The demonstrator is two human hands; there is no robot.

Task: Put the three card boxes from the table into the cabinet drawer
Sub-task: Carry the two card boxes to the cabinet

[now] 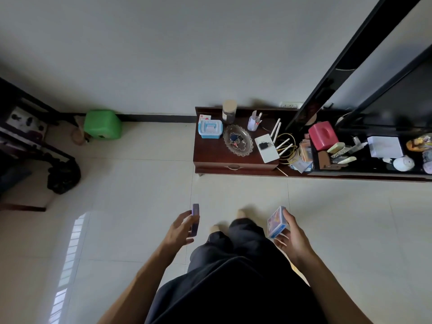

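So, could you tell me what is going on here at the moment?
A person stands on the tiled floor facing a low wooden cabinet. The left hand holds a purple card box edge-on; the right hand holds what looks like a small stack of blue card boxes. The cabinet drawer, with its metal handle, looks closed, so nothing has gone in yet. The cabinet top is crowded with a glass dish, a router and a blue case.
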